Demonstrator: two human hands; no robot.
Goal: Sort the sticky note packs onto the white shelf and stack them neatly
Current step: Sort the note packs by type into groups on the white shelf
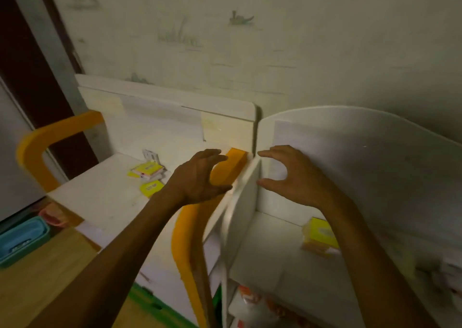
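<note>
A: Item one, the hands. State?

B: Left hand (197, 177) and right hand (292, 177), both bare, fingers spread and curled, grasping nothing. They hover on either side of the white upright side panel (246, 197) that divides the two units.

A: Item two, the task's goods.

B: A loose heap of yellow and pink sticky note packs (147, 172) on the white desk top with orange rounded side frames (105, 190), left of the left hand. One single yellow pack (151, 188) lies just beside the heap, nearer the wearer. On the white shelf with the tall curved back board (280, 252), a yellow stack of packs (321, 235) sits partly hidden behind the right forearm.

A: The step in hand, as you judge it?

B: Probably reaching back for another pack. Advice: take the single pack first, since it lies clear of the heap. Pinch it by its edges, carry it over the dividing panel and set it square on the existing stack, corners aligned.

A: Risk?

B: The wrapped packs look slick, so a careless drop could slide the stack askew.

A: Item three, surface and room.

B: Both tops are smooth white laminate. The wall (225, 40) has pale paper with faint green plant motifs. The light is dim. A blue plastic tray (20, 240) sits low at the left, over a wood-toned floor (50, 277). The lower right corner is too blurred to list.
</note>
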